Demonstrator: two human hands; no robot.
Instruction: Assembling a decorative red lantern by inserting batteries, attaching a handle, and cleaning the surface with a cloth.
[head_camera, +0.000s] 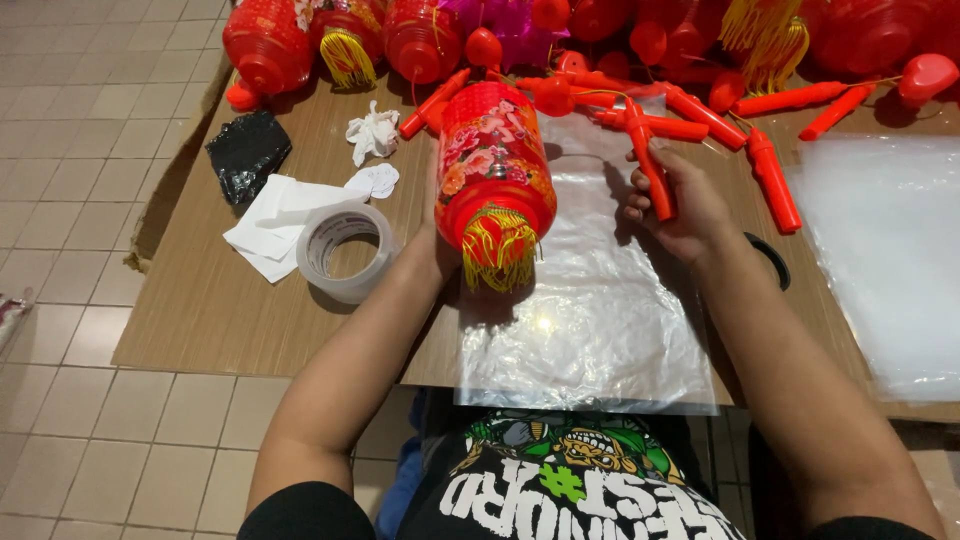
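Observation:
My left hand (432, 235) holds a red cylindrical lantern (493, 165) with a flower print and a yellow tassel at its near end, tilted above the table. The lantern hides most of that hand. My right hand (678, 205) grips a red plastic handle stick (648, 160) just right of the lantern. Both hover over a clear plastic bag (590, 320) lying flat on the brown table (230, 310).
A roll of clear tape (345, 250), white paper sheets (275, 220), crumpled tissue (372, 132) and a black bag (248, 150) lie at left. More red lanterns (268, 45) and loose red sticks (775, 180) crowd the far edge. Another clear sheet (885, 250) lies at right.

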